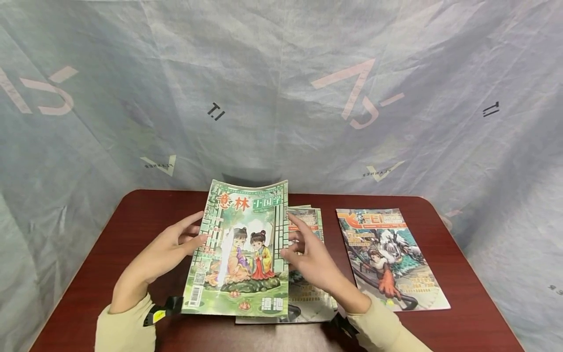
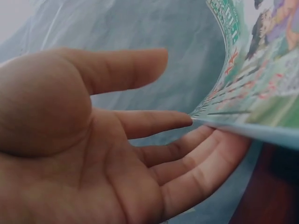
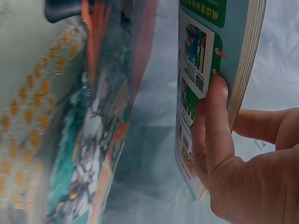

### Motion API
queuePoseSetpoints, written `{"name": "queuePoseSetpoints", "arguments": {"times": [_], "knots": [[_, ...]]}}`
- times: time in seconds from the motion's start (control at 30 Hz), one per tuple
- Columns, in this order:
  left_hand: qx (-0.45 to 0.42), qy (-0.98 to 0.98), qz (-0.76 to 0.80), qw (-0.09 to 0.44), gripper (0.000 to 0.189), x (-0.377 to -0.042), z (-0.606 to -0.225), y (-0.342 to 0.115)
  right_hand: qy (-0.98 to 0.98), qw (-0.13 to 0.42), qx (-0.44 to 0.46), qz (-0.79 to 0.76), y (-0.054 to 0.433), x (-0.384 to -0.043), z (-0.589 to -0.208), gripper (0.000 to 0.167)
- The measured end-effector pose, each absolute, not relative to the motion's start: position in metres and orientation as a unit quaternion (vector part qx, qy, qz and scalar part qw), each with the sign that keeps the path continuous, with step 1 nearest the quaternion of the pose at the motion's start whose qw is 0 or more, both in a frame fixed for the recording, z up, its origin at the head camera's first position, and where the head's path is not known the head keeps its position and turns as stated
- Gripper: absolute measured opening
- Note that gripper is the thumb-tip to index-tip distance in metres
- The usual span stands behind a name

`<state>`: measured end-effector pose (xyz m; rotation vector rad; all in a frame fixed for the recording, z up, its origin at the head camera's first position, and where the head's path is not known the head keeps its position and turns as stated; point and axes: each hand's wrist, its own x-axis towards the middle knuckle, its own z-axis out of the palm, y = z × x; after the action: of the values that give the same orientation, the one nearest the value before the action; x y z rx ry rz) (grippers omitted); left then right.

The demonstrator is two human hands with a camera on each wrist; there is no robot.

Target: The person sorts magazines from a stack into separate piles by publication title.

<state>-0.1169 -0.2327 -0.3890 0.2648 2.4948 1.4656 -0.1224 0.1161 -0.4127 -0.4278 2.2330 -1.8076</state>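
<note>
Grey cloth (image 1: 272, 93) fills the upper frame behind a red table (image 1: 110, 239). Lower centre, a green magazine (image 1: 250, 234) tilts above stacked magazines (image 1: 308, 303); a comic (image 1: 396, 264) lies lower right. The right hand (image 1: 316, 256) pinches the green magazine; the left hand (image 1: 162, 254), fingers loose, touches its left edge.

the left hand (image 2: 117, 149) reaches fingertips to a curved magazine's (image 2: 268, 88) edge, thumb held apart; grey-blue cloth (image 2: 140, 28) behind, dark red bench (image 2: 266, 191) lower right.
</note>
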Motion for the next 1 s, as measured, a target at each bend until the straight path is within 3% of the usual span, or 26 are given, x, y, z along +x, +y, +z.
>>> {"name": "queuePoseSetpoints", "arguments": {"times": [0.43, 0.73, 1.0], "knots": [[0.061, 0.860, 0.494, 0.112, 0.072, -0.114, -0.389, -0.265, 0.783, 0.114, -0.162, -0.590, 0.074, -0.135, -0.413, 0.087], [0.050, 0.852, 0.511, 0.106, 0.069, -0.116, -0.400, -0.296, 0.774, 0.149, -0.146, -0.598, 0.041, -0.143, -0.421, 0.085], [0.025, 0.870, 0.477, 0.123, 0.069, -0.115, -0.407, -0.312, 0.740, 0.197, -0.113, -0.633, 0.012, -0.141, -0.435, 0.093]]}}
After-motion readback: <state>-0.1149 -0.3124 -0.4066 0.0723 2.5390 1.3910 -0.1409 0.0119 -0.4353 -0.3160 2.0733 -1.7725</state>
